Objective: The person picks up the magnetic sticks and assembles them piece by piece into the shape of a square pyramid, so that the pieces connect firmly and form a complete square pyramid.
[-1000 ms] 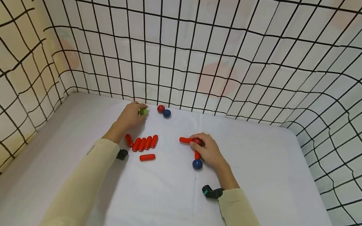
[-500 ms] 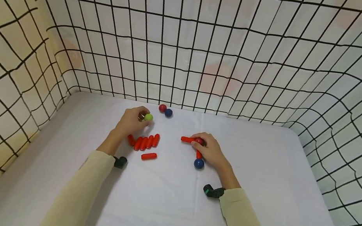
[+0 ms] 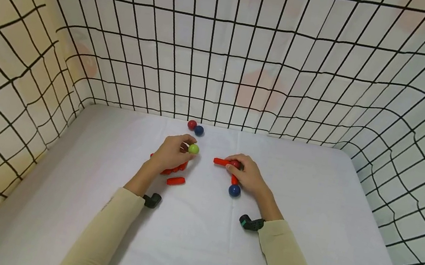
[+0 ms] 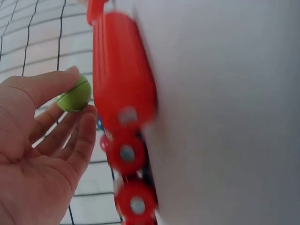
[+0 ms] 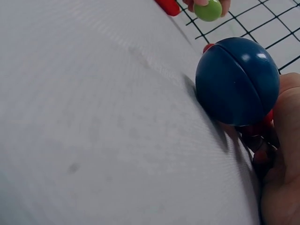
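Observation:
My left hand (image 3: 170, 153) pinches a green ball (image 3: 193, 149) between thumb and fingers, above the white table and partly over a row of red rods (image 3: 183, 166). In the left wrist view the ball (image 4: 76, 95) has a seam, and the rods (image 4: 123, 65) show round metal-coloured ends. My right hand (image 3: 250, 175) holds a red ball (image 3: 235, 164) at the corner of a joined piece. One red rod (image 3: 220, 162) points left from it; another (image 3: 234, 180) runs toward me to a dark blue ball (image 3: 234, 190), large in the right wrist view. Fingers partly hide the corner.
A red ball (image 3: 192, 125) and a blue ball (image 3: 199, 131) rest near the table's back edge. One loose red rod (image 3: 176, 181) lies in front of the row. Black wire grid panels (image 3: 228, 61) surround the back and sides of the white-covered table (image 3: 195, 241).
My left hand has carried the green ball from the back left rightward and toward me, now nearer the right hand. My right hand keeps its hold on the joined piece, about where it was.

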Available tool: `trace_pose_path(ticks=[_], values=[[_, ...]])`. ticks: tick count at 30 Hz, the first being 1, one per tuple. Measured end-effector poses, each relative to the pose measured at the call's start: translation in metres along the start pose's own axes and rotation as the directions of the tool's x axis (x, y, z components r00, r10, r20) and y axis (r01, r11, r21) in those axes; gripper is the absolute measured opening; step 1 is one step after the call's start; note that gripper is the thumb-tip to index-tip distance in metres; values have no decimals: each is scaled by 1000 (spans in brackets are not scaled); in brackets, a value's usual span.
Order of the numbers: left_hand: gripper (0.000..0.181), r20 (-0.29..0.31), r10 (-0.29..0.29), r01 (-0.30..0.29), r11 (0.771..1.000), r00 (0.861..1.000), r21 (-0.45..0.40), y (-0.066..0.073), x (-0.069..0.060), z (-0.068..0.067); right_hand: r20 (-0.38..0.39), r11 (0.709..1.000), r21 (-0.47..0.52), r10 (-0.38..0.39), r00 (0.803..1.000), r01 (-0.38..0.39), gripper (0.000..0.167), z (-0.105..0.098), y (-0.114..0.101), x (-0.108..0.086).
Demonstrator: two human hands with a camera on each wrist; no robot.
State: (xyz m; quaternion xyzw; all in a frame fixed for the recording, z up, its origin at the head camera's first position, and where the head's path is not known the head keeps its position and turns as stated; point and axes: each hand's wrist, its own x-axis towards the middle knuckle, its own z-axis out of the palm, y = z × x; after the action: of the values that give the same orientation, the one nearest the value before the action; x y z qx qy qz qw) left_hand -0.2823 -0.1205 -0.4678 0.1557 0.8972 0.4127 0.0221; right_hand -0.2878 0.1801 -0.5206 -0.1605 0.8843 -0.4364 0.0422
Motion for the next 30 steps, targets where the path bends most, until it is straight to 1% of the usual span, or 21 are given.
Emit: trace_pose_path(ticks=[4,7,10,16,19,22,30], values=[[40,45,37,-38,999,998,35,7,2,10,2,1000,8,14,1000,-14,26,1,0,0],[39,72,33,-37,998,997,56,11,4,18,4,1000,12,21,1000,-21,27,1,0,0],[40,95,24,-29,998,995,59,16,7,25,-2,1000,25,14,1000,-14,27,0,-1,-2],[39,130,39,-49,996,991,76,23,13,35,-15,999,50,-10,1000,11,26,0,-1,-3],[39,144,36,-50,994,989,95,23,14,38,-15,998,58,-16,1000,17,26,0,-2,-4],[38,147,20,-36,994,989,107,22,14,39,-24,997,78,-16,1000,18,25,0,-1,-5],[39,148,-9,-5,995,989,98,22,14,39,-34,996,89,-18,999,21,23,-2,-1,-4]])
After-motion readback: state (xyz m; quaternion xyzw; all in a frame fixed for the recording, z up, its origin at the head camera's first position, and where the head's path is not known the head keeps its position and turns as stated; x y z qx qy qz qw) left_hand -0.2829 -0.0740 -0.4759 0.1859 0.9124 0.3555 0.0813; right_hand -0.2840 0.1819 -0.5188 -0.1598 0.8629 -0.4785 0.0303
